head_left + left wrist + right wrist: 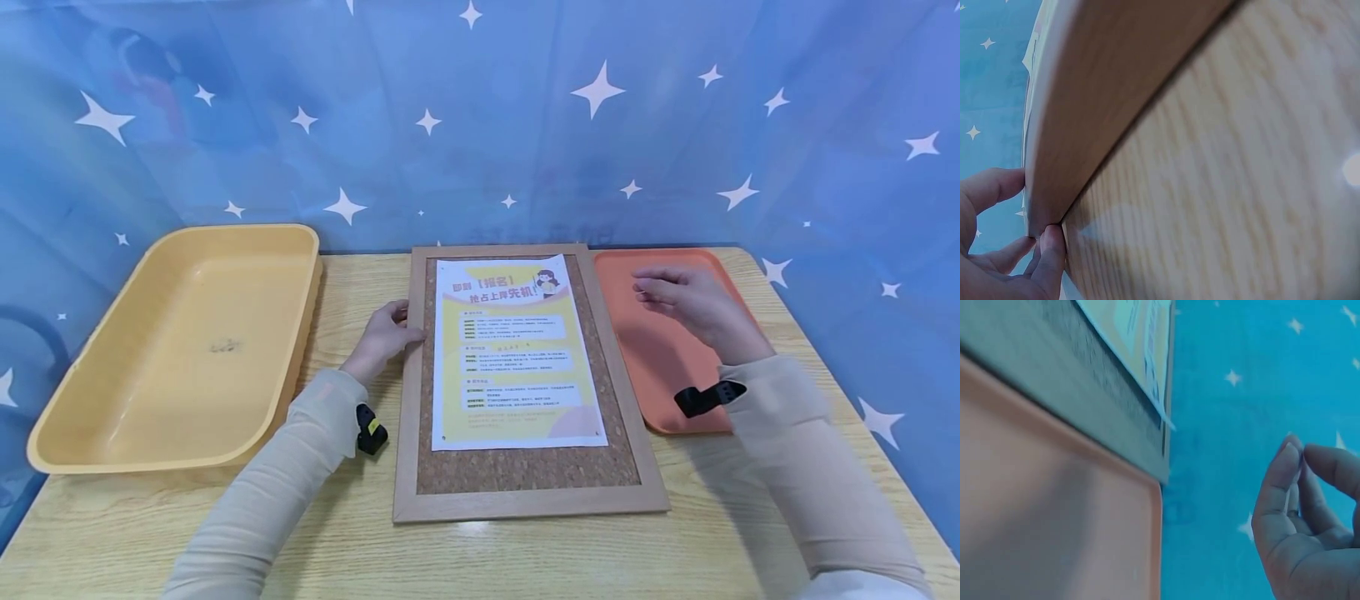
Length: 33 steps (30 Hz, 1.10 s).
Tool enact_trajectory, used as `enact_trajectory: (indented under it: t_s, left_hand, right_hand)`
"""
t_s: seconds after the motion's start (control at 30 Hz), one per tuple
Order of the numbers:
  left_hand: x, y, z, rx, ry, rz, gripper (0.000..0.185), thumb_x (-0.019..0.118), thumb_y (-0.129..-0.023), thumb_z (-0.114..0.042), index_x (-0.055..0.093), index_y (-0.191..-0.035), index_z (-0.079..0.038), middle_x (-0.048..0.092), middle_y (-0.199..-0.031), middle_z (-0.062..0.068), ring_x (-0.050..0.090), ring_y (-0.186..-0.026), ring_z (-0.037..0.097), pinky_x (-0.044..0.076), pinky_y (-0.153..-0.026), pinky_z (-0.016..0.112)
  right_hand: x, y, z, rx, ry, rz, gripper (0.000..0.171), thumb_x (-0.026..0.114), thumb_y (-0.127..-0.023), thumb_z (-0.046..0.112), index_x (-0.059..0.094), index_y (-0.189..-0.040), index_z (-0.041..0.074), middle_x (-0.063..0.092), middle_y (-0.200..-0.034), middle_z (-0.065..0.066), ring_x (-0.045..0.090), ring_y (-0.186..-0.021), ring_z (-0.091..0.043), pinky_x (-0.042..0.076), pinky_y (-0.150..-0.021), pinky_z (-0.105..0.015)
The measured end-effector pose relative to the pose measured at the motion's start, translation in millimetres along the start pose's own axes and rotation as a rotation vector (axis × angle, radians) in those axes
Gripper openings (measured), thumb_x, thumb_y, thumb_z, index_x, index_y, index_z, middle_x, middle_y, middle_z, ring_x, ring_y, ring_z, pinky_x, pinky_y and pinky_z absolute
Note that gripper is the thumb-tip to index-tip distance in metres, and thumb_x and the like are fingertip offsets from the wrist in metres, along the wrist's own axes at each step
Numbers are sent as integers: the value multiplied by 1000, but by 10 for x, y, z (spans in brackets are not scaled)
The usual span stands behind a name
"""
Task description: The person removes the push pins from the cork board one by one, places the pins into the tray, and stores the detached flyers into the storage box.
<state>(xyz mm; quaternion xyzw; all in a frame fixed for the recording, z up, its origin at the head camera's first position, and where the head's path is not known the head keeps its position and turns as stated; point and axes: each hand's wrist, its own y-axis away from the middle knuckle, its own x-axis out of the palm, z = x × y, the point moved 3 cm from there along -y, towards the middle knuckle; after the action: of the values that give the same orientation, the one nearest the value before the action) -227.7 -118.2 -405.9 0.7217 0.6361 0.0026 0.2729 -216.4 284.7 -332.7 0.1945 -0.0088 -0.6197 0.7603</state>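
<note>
A wood-framed cork board (528, 477) lies on the table with a printed yellow-and-white poster (517, 358) on it. Small dots like pin heads show at several poster corners. My left hand (384, 337) grips the board's left side, thumb on the frame's top face and fingers at its outer edge; the left wrist view has the fingers (1050, 240) at the frame's lower edge. Over the orange tray (645, 379), my right hand (693, 304) is raised with thumb and fingertips (1285, 464) brought together. Whether something tiny sits between them I cannot tell.
A large yellow plastic bin (206, 367) stands at the left of the wooden table (480, 558). The orange tray's left side meets the board's right frame. Behind everything hangs a blue curtain (480, 125) with white stars. Each wrist carries a black strap piece.
</note>
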Motion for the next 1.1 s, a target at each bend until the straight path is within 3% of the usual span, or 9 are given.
enact_trajectory:
  t_s: [0.17,0.27,0.4,0.47,0.63,0.83,1.1]
  left_hand:
    - [3,-4,-10,-4,3,2,68,59,-91,-3,26,-150,-4,36,-149,17,40,-135,31,40,-111,40]
    - [0,5,-18,-9,-2,-1,69,60,-90,-3,26,-150,-4,36,-148,17,40,-135,31,39,-111,40]
    - [-6,14,-28,-16,-7,-2,70,60,-90,-4,25,-150,-5,36,-149,16,40,-136,30,39,-112,40]
    - [-10,17,-31,-22,-7,-1,70,60,-90,-5,25,-150,-5,36,-150,16,39,-136,30,38,-112,40]
    - [-10,23,-36,-25,2,4,71,61,-90,-4,25,-150,-5,35,-150,16,38,-137,29,38,-113,39]
    - [-6,12,-30,-29,10,5,71,62,-89,-3,26,-150,-5,36,-149,16,39,-137,29,38,-112,39]
    - [-17,7,-23,-53,13,10,72,62,-89,-4,25,-150,-6,36,-150,15,39,-136,29,40,-111,40]
  right_hand:
    - [183,2,24,31,62,29,40,49,-99,28,45,-133,7,62,-95,24,61,-92,7,52,-86,-15]
    - [278,-5,10,54,105,42,52,47,-100,28,36,-141,-2,61,-97,22,61,-93,6,52,-92,-20]
    - [389,-28,-55,80,140,54,52,49,-100,27,38,-141,-3,61,-106,12,62,-95,2,52,-94,-23]
    - [437,-39,-98,91,146,69,51,50,-100,26,39,-141,-3,61,-117,0,62,-96,0,52,-95,-24]
    - [531,-40,-175,115,176,106,50,49,-100,25,39,-141,-1,50,-137,-20,59,-105,-7,47,-104,-36]
    - [596,-42,-239,136,210,103,50,53,-98,25,41,-140,0,48,-140,-21,54,-118,-26,44,-107,-44]
    - [641,-71,-310,172,183,146,51,52,-99,16,36,-142,-5,42,-144,-25,58,-103,-8,49,-102,-33]
